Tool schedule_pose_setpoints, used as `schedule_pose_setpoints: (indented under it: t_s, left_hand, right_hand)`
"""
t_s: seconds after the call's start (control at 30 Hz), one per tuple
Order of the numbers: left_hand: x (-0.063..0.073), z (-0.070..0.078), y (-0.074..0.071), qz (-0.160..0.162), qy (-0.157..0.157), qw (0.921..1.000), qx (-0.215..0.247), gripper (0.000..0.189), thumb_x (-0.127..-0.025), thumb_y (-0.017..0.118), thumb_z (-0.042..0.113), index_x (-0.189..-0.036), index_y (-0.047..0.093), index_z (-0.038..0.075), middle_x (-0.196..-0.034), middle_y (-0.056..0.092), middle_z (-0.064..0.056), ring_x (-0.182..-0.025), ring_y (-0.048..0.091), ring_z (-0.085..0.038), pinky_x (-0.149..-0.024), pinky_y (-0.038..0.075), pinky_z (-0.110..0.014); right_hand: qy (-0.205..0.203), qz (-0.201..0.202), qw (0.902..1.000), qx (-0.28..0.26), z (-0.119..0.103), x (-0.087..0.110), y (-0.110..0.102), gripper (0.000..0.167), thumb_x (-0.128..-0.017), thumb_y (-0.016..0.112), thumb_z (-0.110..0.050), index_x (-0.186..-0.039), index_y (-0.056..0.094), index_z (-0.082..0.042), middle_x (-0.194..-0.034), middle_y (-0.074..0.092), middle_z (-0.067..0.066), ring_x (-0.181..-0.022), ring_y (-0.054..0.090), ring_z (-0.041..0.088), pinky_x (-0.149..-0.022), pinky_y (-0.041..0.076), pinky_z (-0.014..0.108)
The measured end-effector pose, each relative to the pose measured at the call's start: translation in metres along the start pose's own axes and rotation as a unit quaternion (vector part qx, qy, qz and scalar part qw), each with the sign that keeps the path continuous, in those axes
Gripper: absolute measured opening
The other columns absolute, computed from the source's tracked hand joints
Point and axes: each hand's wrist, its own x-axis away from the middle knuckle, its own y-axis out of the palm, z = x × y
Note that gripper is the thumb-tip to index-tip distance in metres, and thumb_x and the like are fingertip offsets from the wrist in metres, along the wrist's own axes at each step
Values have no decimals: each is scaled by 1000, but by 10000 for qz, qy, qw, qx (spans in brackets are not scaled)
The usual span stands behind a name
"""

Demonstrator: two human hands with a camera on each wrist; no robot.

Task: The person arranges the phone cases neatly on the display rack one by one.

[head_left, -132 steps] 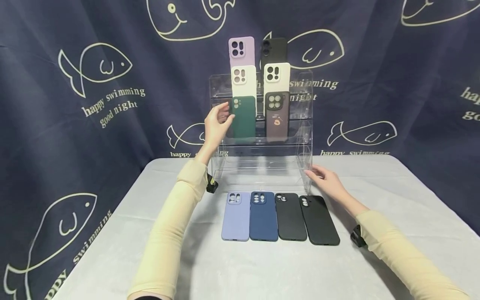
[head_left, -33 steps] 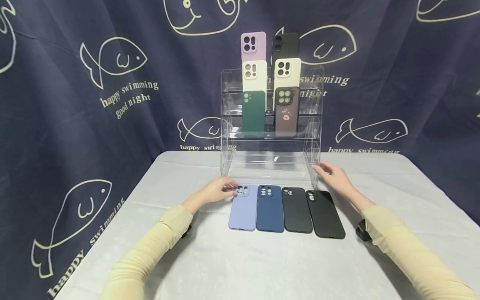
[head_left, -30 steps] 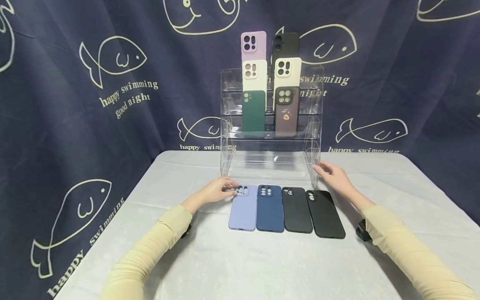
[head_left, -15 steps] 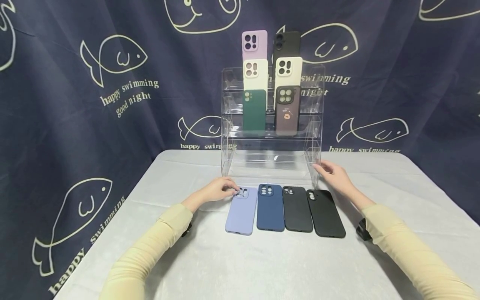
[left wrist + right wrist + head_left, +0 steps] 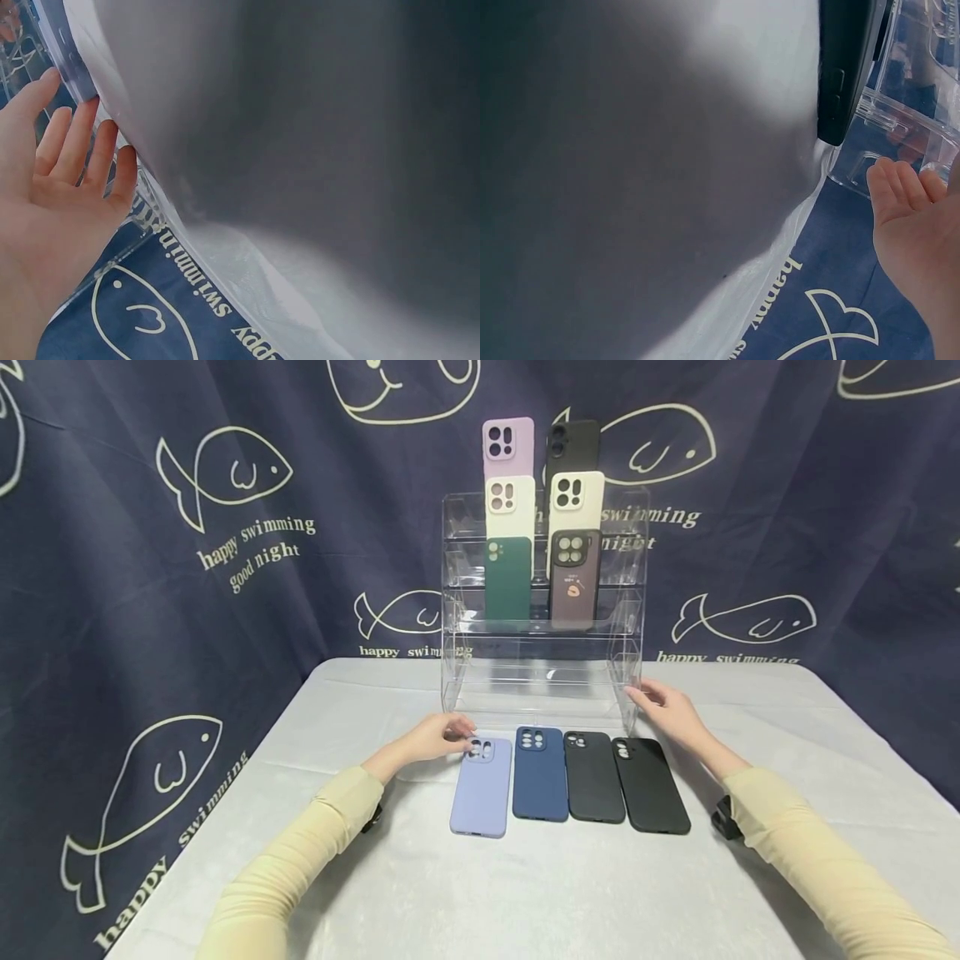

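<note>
My left hand (image 5: pixel 435 737) is at the top left corner of a lavender phone case (image 5: pixel 480 793) lying on the table. In the left wrist view its fingers are fairly straight, with fingertips right at the end of the case (image 5: pixel 69 56). My right hand (image 5: pixel 667 714) rests its fingertips against the lower right side of a clear acrylic tiered stand (image 5: pixel 551 672). Right of the lavender case lie a navy phone case (image 5: pixel 542 781), a dark grey phone case (image 5: pixel 595 781) and a black phone case (image 5: pixel 652 789), side by side.
On the stand's upper tiers stand two columns of cases: purple (image 5: pixel 510 452), white (image 5: pixel 512 522) and green (image 5: pixel 508 581) at left; black (image 5: pixel 573 452), white (image 5: pixel 579 510) and brown translucent with black rim (image 5: pixel 574 589) at right. A navy fish-print curtain (image 5: pixel 262 552) hangs behind the table.
My left hand came down from the green case on the stand to the lavender case. In the last second that case has slid toward me and slightly left. My right hand keeps its place.
</note>
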Motion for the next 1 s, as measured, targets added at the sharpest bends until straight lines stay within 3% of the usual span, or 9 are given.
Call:
schedule_pose_setpoints:
  t_s: [0.4,0.73,1.0]
  left_hand:
    - [2,-2,1,-275,-303,9990,-199,38,-84,70,27,-114,64,6,-106,61,-8,-90,55,-14,-84,49,-27]
    - [4,0,-3,-470,-372,9981,174,27,-79,72,19,-99,63,4,-85,56,-2,-74,47,-9,-69,42,-19]
    - [4,-2,-3,-499,-256,9984,-9,24,-79,70,19,-95,61,3,-80,57,-1,-72,48,-8,-67,43,-18]
  right_hand:
    - [36,25,10000,-30,2,0,0,58,-97,48,-39,-133,46,6,-133,47,32,-116,50,47,-100,41,57]
    - [112,-44,9999,8,1,0,-1,62,-97,47,-41,-135,42,7,-135,44,32,-119,48,48,-103,38,57]
    - [66,-23,10000,28,1,0,0,60,-97,47,-40,-134,44,7,-133,45,32,-117,49,47,-102,40,57]
